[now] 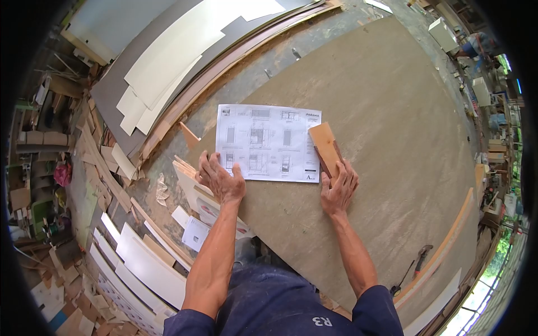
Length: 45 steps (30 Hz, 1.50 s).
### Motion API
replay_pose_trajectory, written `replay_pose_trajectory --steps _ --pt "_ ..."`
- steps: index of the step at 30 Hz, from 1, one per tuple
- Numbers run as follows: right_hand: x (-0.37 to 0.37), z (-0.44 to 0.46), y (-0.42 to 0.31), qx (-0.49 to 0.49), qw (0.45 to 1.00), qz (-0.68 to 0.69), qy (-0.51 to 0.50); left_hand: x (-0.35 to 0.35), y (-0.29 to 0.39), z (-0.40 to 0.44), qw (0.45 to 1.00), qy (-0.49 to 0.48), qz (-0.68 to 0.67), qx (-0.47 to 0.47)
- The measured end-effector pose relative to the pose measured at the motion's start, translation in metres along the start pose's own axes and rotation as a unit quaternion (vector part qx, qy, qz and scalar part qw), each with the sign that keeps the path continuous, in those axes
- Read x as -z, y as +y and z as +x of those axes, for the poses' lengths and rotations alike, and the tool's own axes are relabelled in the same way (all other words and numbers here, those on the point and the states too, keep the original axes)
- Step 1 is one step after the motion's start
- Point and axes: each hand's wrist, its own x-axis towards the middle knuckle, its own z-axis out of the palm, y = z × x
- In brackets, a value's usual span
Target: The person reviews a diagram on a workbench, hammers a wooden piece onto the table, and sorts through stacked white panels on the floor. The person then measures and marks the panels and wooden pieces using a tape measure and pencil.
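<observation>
My left hand (221, 178) at the sheet (269, 143), my right hand (339, 187) on the block (323, 139)

The sheet lies flat on the board (392, 112), my left fingers spread apart at its lower left corner, thumb over the print; my right fingers are clamped round the block's near end, while its far end overlaps the sheet's right edge. I judge the sheet light, limp and easily creased or torn, best pinched at a corner or pressed down with spread fingertips. The block looks stiff and fairly light, hard to harm, so a grip across its long sides should suit; how hard it bears on the sheet, I cannot tell
</observation>
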Motion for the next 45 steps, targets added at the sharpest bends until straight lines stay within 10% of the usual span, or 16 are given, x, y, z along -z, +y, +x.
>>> replay_pose_trajectory --steps 18,23,36,45 --pt "-0.022 0.117 -0.085 0.258 0.94 0.212 -0.065 0.005 0.003 0.003 1.0 0.016 -0.005 0.0" --pt "-0.02 0.103 -0.09 0.309 0.943 0.085 -0.09 0.002 0.001 0.001 0.999 0.032 -0.023 -0.016" --pt "0.137 -0.333 0.015 -0.079 0.994 0.035 0.072 -0.053 -0.042 0.026 0.992 0.124 0.0 -0.03" --pt "0.185 -0.628 -0.045 -0.419 0.883 -0.019 0.209 -0.067 -0.136 -0.046 0.94 0.217 -0.141 -0.221"
